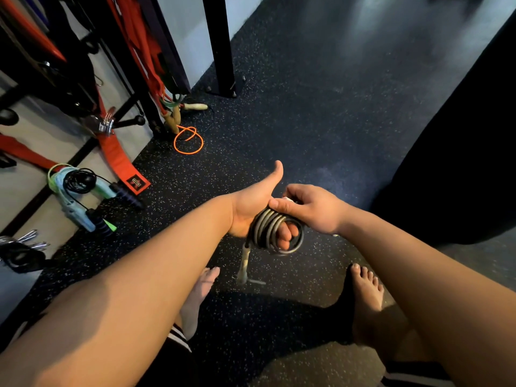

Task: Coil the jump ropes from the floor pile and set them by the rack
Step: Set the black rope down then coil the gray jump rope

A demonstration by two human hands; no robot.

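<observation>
Landmark: black rack post (220,46), standing on the speckled rubber floor (293,121). Well in front of the post and slightly right of it, both hands are working a grey jump rope (275,233) in mid-air. The rope is sitting in several loops around the fingers of the left hand (251,210). Those fingers are curling inside the coil, and the thumb is sticking straight up toward the post. The right hand (310,210) is pinching the top of the coil between thumb and curled fingers. Something pale is showing in that grip; cannot tell what. One pale handle (244,263) is dangling below the coil, on the side away from the post. Left of the post's base, an orange jump rope (188,141) is lying in a loose loop on the floor, with wooden handles (173,121) at its far end. Farther left of the post, a teal-handled jump rope (78,196) is lying beside a red strap (120,160). Bare feet (368,297) are standing farthest from the post.
</observation>
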